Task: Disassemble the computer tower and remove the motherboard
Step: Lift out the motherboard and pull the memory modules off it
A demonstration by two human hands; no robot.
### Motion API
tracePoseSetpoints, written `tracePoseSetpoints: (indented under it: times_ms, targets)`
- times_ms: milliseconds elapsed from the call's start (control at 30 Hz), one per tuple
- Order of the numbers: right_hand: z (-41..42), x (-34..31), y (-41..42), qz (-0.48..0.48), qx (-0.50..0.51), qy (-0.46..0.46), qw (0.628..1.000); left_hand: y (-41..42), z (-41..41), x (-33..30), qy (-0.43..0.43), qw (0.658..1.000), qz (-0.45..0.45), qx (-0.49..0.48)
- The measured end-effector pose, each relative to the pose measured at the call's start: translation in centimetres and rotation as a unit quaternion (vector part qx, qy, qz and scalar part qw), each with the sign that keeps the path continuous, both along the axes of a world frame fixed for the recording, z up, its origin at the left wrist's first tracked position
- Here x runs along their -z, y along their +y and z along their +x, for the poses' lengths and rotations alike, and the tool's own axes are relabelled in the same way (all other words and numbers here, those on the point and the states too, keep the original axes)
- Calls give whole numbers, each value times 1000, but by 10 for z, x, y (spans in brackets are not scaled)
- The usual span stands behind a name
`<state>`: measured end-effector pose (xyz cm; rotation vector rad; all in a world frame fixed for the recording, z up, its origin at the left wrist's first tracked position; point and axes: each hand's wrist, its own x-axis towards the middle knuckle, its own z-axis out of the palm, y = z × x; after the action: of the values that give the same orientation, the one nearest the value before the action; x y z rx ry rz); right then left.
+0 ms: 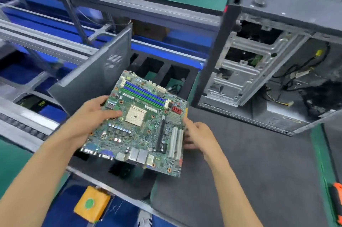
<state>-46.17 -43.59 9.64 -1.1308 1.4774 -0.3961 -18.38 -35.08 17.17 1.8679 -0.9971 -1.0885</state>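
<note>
Motherboard (142, 123) is clear of the tower (259, 78), above the bench (259, 171). My left hand (92, 113) grips one edge, my right hand (198, 134) the opposite. Judged light, stiff, fragile: hold edges only.

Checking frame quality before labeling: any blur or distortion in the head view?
Head view: motherboard fairly sharp in the centre; computer tower and frame edges soft, smeared; wide-angle bending of the bench rails; lighting even, no strong glare.
</note>
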Motion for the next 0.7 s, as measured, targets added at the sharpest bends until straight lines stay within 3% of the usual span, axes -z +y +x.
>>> tracePoseSetpoints:
  times_ms: [200,300,467,700]
  targets:
    - [64,11,-32,-24,3,33,999,-42,63,-11,-11,999,-22,-32]
    - [71,16,-41,-43,-4,68,997,-65,72,-9,-24,999,-36,-26]
    - [77,19,-52,-49,10,46,998,-90,67,-19,-19,998,-61,-19]
    - [82,17,-68,-69,-17,10,997,-118,52,-43,-131,984,-113,40]
